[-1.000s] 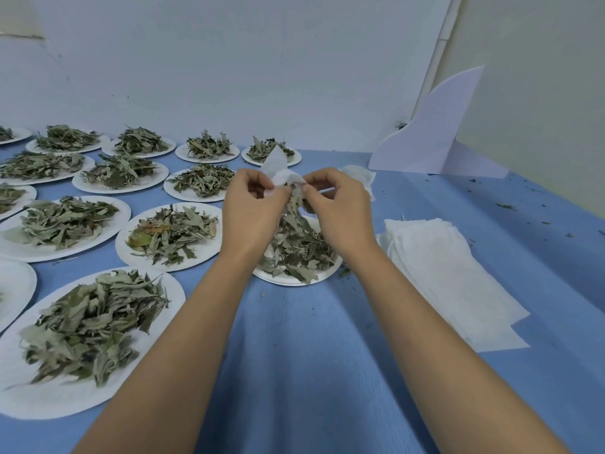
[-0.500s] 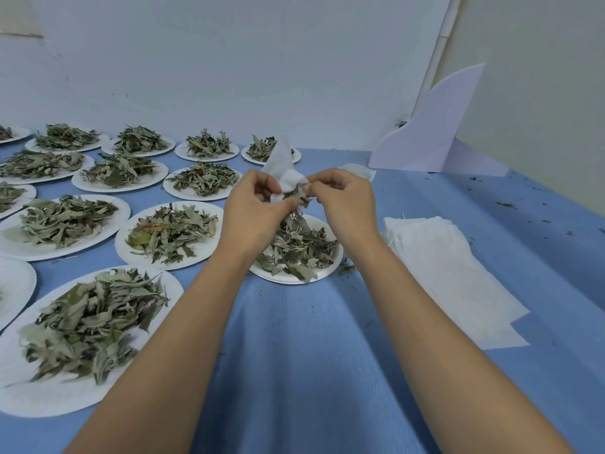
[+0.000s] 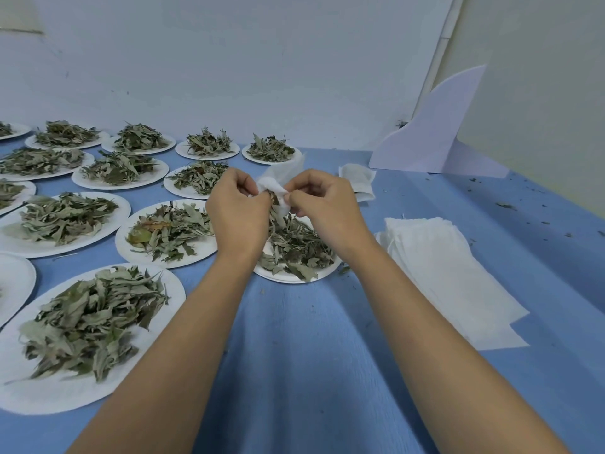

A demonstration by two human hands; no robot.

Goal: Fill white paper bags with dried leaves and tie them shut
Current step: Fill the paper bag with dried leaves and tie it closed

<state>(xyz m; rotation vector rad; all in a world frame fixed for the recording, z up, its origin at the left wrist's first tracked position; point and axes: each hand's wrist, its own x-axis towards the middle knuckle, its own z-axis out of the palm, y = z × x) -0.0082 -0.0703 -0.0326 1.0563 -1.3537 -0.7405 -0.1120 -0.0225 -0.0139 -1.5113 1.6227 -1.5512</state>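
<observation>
Head view: your left hand (image 3: 237, 217) and right hand (image 3: 327, 208) both pinch the mouth of the white paper bag (image 3: 273, 186) above the plate (image 3: 294, 279) of dried leaves (image 3: 294, 244). Its flap has tilted back since a second ago. You're probably still filling it, and it isn't tied yet.

Plates of leaves (image 3: 88, 316) lie left, stacked bags (image 3: 438, 267) right (both on the table (image 3: 311, 355)).

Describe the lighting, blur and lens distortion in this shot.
Head view: soft, even light, no glare or hard shadows on the blue table; wide-angle distortion makes the wall pipe lean and stretches the forearms; left hand, right hand and the paper bag show no obvious motion blur.
</observation>
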